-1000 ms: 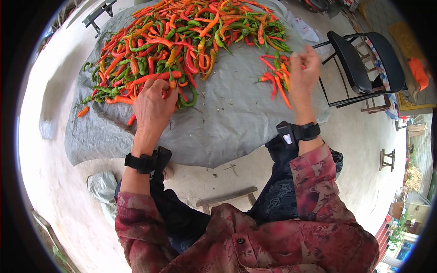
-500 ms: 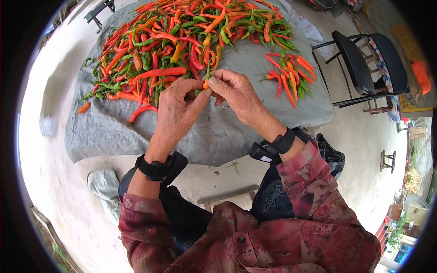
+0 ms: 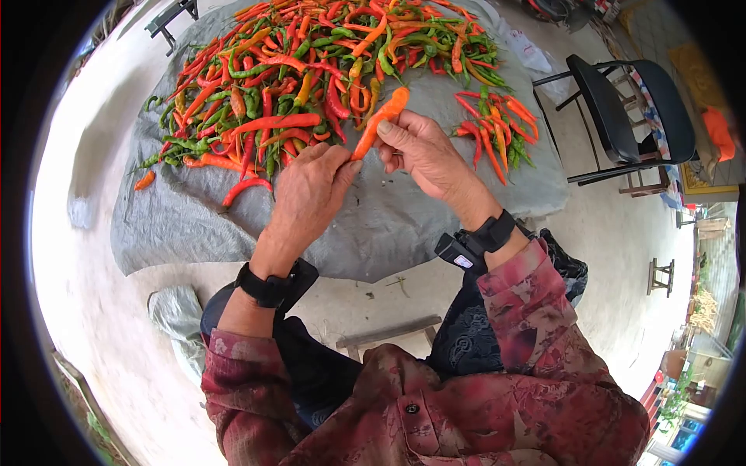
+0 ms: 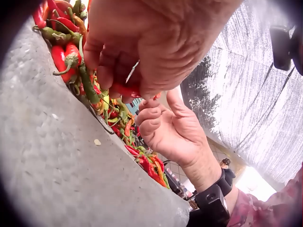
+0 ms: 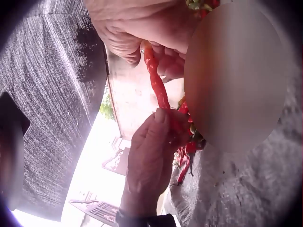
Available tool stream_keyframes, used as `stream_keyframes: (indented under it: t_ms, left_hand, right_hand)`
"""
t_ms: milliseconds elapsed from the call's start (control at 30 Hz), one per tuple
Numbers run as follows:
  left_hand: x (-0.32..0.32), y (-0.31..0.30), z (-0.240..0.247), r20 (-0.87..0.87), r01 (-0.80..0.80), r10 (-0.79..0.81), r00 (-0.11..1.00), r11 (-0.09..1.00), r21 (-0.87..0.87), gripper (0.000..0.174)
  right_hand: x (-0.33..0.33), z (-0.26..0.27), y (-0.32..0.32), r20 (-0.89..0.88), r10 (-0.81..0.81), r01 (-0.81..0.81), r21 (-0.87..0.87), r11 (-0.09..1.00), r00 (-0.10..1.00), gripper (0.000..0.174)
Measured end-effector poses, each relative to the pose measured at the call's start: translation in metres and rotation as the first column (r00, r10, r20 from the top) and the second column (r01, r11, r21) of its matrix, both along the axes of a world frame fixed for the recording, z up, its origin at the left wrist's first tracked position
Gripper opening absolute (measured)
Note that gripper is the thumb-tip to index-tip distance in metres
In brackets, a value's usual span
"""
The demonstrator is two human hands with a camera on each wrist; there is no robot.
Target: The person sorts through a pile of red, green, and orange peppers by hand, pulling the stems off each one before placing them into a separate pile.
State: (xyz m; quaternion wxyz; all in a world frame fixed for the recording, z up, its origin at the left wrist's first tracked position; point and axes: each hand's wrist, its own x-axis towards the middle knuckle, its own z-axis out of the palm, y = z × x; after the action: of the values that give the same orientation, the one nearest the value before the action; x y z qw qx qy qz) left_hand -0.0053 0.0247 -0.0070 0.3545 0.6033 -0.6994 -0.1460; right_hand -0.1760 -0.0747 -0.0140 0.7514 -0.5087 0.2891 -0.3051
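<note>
One orange-red chili pepper (image 3: pixel 379 124) is held between both hands above the near part of the sheet, slanting up to the right. My left hand (image 3: pixel 307 190) pinches its lower end, and those fingers hide the tip. The right hand (image 3: pixel 427 155) holds it farther up, thumb laid along its side. In the right wrist view the same chili (image 5: pixel 157 82) stretches from the right hand (image 5: pixel 147 23) down to the left hand (image 5: pixel 149 158). Behind the left hand spreads a big heap of red, orange and green chilies (image 3: pixel 272 78).
A smaller pile of mostly red chilies (image 3: pixel 497 128) lies to the right on the grey sheet (image 3: pixel 388 233). Beyond that side stands a black folding chair (image 3: pixel 602 109). A wooden stool (image 3: pixel 388 335) shows between the knees, and a single short orange chili (image 3: pixel 144 181) lies at left.
The left hand has lifted a chili from the heap towards the middle. The right hand came over from the small pile and met it at the stem; the chili now shows lengthwise between them.
</note>
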Motion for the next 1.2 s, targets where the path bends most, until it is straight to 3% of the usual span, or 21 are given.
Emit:
stream_keyframes:
  t_ms: [100, 200, 300, 333, 433, 567, 633, 767, 867, 933, 1000, 1067, 1133, 1200]
  left_hand:
    - [-0.005, -0.002, -0.004, -0.013, 0.037, -0.037, 0.999, 0.999, 0.032, 0.016]
    - [-0.008, -0.004, -0.006, -0.087, -0.021, 0.014, 0.996, 0.997, -0.077, 0.013]
    - [0.009, -0.011, 0.0, -0.072, -0.135, 0.127, 0.989, 0.984, -0.119, 0.014]
    - [0.013, -0.012, 0.002, -0.072, -0.13, 0.122, 0.99, 0.984, -0.12, 0.014]
    - [0.025, -0.014, 0.005, -0.014, -0.262, 0.262, 0.965, 0.962, -0.07, 0.016]
    - [0.029, -0.017, -0.003, 0.176, -0.289, 0.3, 0.937, 0.953, -0.088, 0.015]
    - [0.028, -0.02, -0.008, 0.353, -0.264, 0.284, 0.892, 0.959, -0.105, 0.015]
    - [0.025, -0.023, -0.013, 0.378, -0.272, 0.304, 0.875, 0.953, -0.136, 0.015]
    - [0.024, -0.027, -0.014, 0.336, -0.28, 0.307, 0.89, 0.951, -0.129, 0.014]
    - [0.025, -0.028, -0.015, 0.233, -0.289, 0.305, 0.923, 0.952, -0.103, 0.013]
    - [0.024, -0.029, -0.014, 0.137, -0.297, 0.308, 0.941, 0.95, -0.095, 0.012]
    - [0.022, -0.027, -0.011, 0.038, -0.305, 0.309, 0.95, 0.948, -0.086, 0.011]
    - [0.015, -0.023, -0.001, -0.175, -0.269, 0.241, 0.955, 0.949, -0.165, 0.011]
    - [0.009, -0.016, 0.007, -0.219, -0.257, 0.222, 0.95, 0.955, -0.146, 0.012]
  right_hand:
    - [-0.005, -0.002, -0.001, -0.071, 0.021, -0.019, 0.039, 0.999, 0.997, 0.025]
    - [-0.016, 0.0, -0.01, -0.022, -0.111, 0.11, -0.015, 0.994, 0.994, 0.024]
    - [-0.041, 0.009, -0.029, 0.067, -0.398, 0.396, 0.044, 0.917, 0.915, 0.017]
    - [-0.052, 0.007, -0.04, 0.067, -0.403, 0.401, 0.043, 0.915, 0.913, 0.017]
    - [-0.077, 0.005, -0.061, 0.27, -0.683, 0.611, 0.309, 0.729, 0.678, 0.024]
    - [-0.093, 0.001, -0.066, 0.369, -0.687, 0.536, 0.437, 0.722, 0.626, 0.027]
    - [-0.087, 0.0, -0.059, 0.355, -0.618, 0.438, 0.469, 0.767, 0.701, 0.029]
    - [-0.069, 0.008, -0.049, 0.324, -0.574, 0.463, 0.359, 0.81, 0.752, 0.028]
    - [-0.056, 0.009, -0.043, 0.297, -0.494, 0.409, 0.306, 0.86, 0.817, 0.024]
    - [-0.046, 0.007, -0.037, 0.173, -0.328, 0.306, 0.139, 0.942, 0.929, 0.021]
    - [-0.037, 0.007, -0.029, 0.117, -0.333, 0.325, 0.081, 0.942, 0.936, 0.021]
    - [-0.028, 0.009, -0.022, -0.033, -0.229, 0.226, -0.071, 0.971, 0.973, 0.023]
    - [-0.021, 0.005, -0.019, -0.07, -0.18, 0.176, -0.064, 0.982, 0.981, 0.027]
    - [-0.015, 0.003, -0.015, -0.107, -0.13, 0.125, -0.056, 0.991, 0.986, 0.03]
